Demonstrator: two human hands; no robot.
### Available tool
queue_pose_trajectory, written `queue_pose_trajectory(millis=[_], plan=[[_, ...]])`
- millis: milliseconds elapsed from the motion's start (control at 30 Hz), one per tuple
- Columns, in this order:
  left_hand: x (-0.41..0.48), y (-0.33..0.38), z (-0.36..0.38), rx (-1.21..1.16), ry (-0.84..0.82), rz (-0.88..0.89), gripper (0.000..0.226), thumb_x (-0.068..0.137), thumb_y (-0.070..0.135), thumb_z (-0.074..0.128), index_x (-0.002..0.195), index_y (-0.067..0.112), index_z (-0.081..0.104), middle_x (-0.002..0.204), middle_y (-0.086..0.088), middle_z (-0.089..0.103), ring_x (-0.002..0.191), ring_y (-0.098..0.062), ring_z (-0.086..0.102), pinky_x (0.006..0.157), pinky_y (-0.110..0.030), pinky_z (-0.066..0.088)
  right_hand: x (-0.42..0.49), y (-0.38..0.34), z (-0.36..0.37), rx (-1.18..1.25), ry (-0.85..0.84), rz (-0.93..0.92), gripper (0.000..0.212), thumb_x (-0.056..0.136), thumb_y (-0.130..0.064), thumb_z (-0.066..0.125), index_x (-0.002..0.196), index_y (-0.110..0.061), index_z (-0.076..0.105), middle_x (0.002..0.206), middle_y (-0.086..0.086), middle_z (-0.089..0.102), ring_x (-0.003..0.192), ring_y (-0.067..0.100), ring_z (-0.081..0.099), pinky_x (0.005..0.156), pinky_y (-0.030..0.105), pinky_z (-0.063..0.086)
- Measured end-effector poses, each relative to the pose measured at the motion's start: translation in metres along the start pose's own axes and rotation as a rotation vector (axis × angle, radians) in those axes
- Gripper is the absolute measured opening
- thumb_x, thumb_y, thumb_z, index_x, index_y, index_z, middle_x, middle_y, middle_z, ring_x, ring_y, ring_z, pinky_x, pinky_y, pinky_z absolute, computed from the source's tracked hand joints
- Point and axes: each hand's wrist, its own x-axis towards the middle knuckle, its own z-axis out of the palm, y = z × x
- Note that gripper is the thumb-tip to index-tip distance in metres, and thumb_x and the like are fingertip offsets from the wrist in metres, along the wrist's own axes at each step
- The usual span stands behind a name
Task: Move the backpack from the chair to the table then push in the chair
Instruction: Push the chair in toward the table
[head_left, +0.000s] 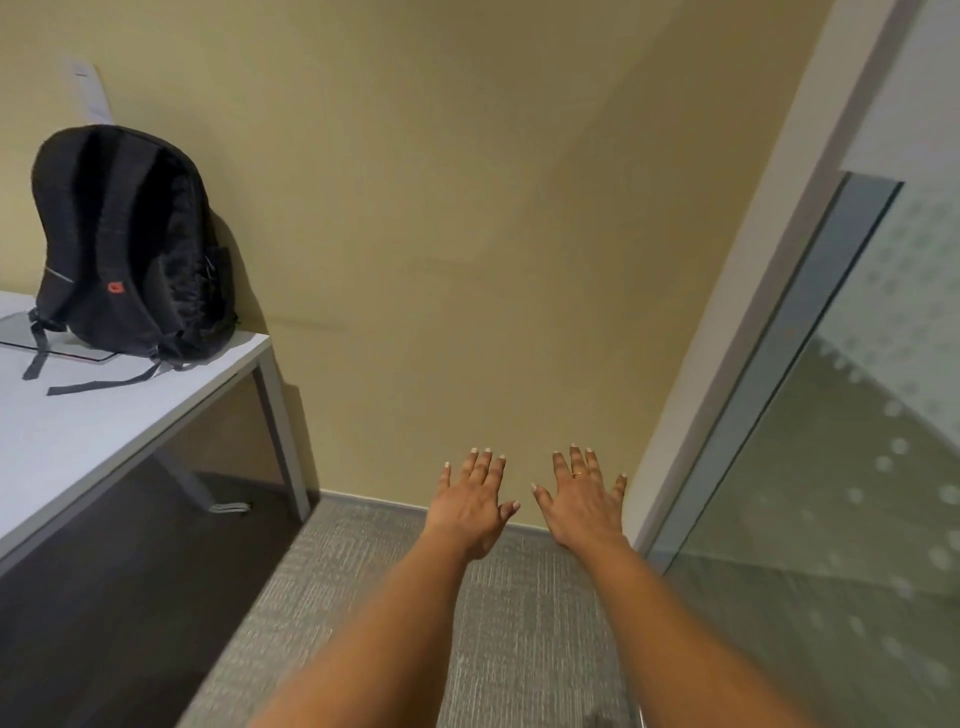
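A black backpack (127, 244) stands upright on the white table (93, 421) at the left, leaning against the beige wall, its straps trailing over the tabletop. No chair shows in this view. My left hand (472, 501) and my right hand (582, 499) reach forward side by side, palms down, fingers spread, holding nothing. Both hover over the carpet near the foot of the wall, well to the right of the table. A ring sits on one finger of my right hand.
A flat grey laptop or pad (31, 332) lies under the backpack's edge. A glass partition with a grey frame (779, 338) runs along the right. Grey carpet (467, 623) covers the floor between table and glass. A table leg (283, 421) stands near the wall.
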Motion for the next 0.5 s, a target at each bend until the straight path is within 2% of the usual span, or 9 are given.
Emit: queue_pose_trajectory(millis=[500], plan=[[-0.163,0.074,0.044,0.025,-0.019,0.022,0.065,0.096,0.05,0.017,0.145,0.014,-0.007,0.157,-0.005,-0.007,0.143,-0.019,-0.01,0.116,-0.043,-0.002,-0.175,0.046,0.005,0.014,0.024,0.005,0.064,0.095,-0.051,0.027,0.147,-0.018,0.008,0.157,0.006,0.002,0.144,0.023,-0.003,0.113,0.053,-0.002]])
